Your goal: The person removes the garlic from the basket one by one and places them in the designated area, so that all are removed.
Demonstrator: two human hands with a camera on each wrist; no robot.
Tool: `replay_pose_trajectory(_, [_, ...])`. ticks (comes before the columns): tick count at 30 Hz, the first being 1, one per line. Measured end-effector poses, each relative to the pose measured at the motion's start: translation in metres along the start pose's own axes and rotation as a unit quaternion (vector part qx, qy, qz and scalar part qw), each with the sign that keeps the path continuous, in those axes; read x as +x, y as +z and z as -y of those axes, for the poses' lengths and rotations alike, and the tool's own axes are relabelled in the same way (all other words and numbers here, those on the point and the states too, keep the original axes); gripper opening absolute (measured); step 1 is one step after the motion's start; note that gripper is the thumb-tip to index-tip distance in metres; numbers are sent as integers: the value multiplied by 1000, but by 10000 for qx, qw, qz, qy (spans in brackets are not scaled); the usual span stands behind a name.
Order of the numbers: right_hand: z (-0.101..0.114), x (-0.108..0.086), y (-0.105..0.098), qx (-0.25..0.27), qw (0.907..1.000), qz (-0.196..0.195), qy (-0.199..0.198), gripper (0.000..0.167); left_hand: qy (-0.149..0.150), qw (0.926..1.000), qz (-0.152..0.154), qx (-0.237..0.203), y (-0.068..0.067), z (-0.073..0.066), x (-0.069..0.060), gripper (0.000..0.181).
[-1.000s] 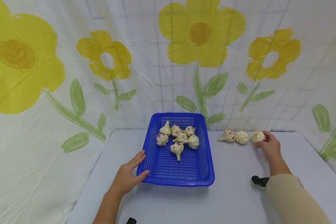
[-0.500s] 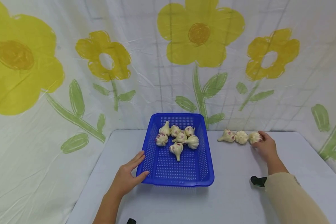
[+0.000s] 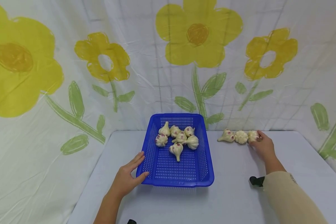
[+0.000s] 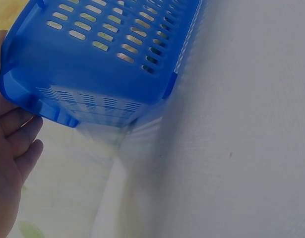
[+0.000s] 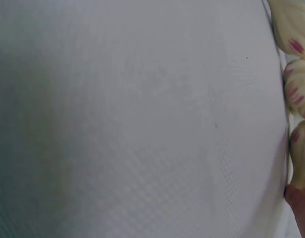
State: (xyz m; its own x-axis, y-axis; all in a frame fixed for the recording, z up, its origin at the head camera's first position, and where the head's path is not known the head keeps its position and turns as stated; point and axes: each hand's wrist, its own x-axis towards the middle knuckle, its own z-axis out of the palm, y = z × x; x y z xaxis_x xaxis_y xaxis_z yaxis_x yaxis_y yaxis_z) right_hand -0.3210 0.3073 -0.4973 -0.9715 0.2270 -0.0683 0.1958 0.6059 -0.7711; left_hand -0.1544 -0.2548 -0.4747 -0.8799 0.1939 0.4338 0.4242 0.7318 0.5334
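At the back right of the table, my right hand (image 3: 264, 149) pinches a garlic bulb (image 3: 253, 136) between thumb and fingers. That bulb stands at the right end of a short row, beside a second bulb (image 3: 241, 137) and a third bulb (image 3: 226, 135). In the right wrist view, the thumb (image 5: 300, 206) lies at the narrow neck of the held bulb (image 5: 301, 153). My left hand (image 3: 124, 182) touches the front left corner of a blue plastic basket (image 3: 177, 182) with fairly straight, spread fingers. Several more garlic bulbs (image 3: 176, 150) lie inside, mostly toward its back.
A white cloth covers the table (image 3: 232, 199). Behind it hangs a white curtain (image 3: 145, 93) printed with yellow flowers. Dark pieces of the wrist gear (image 3: 256, 181) show below the right hand and at the bottom edge of the head view.
My right hand has moved left with its garlic bulb, closing the gap to the middle bulb of the row. The left hand and the basket have stayed in place.
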Motion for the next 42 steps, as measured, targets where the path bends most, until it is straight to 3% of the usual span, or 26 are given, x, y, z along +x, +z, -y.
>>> replay_pose_trajectory(30, [6,-1,-5,-175,9996,137,157,96,-61,10000,33,-48,-1,-2,0,63])
replay_pose_trajectory(37, [8,-5,-9,329,9992,227,-24,98,-24,10000,14,-8,-1,-1,0,63])
replay_pose_trajectory(42, [11,-5,-10,398,9989,237,-44,99,-2,10000,3,7,0,0,-1,64])
